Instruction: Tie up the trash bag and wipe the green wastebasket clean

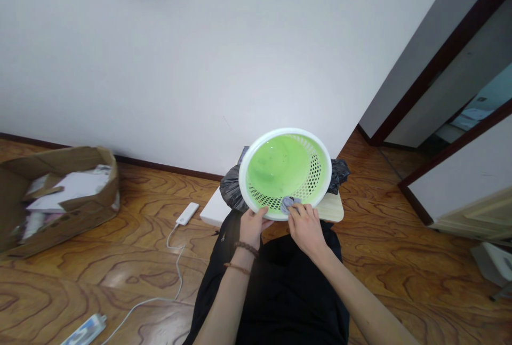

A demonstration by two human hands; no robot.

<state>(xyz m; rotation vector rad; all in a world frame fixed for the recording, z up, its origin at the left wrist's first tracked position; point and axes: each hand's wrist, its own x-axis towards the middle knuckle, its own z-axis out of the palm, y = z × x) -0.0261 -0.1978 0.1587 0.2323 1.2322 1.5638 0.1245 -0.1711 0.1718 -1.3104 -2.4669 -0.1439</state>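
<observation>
A green plastic basket (280, 161) with a white rim and perforated sides is tilted, its opening facing me, above my lap. My left hand (253, 226) grips the near rim at its lower left, thumb on the inside. In my right hand (306, 227) is a bunched grey cloth (288, 205), pressed against the inner wall near the lower rim. Small dark marks show on the basket's green bottom. Black plastic bags (234, 189) stick out behind the basket on both sides.
Behind the basket lie a white box (214, 209) and a pale wooden board (332, 207). A cardboard box (108, 195) with papers stands at left. A white power bank (187, 214) with a cable and a power strip (86, 330) lie on the floor. The wall is close ahead.
</observation>
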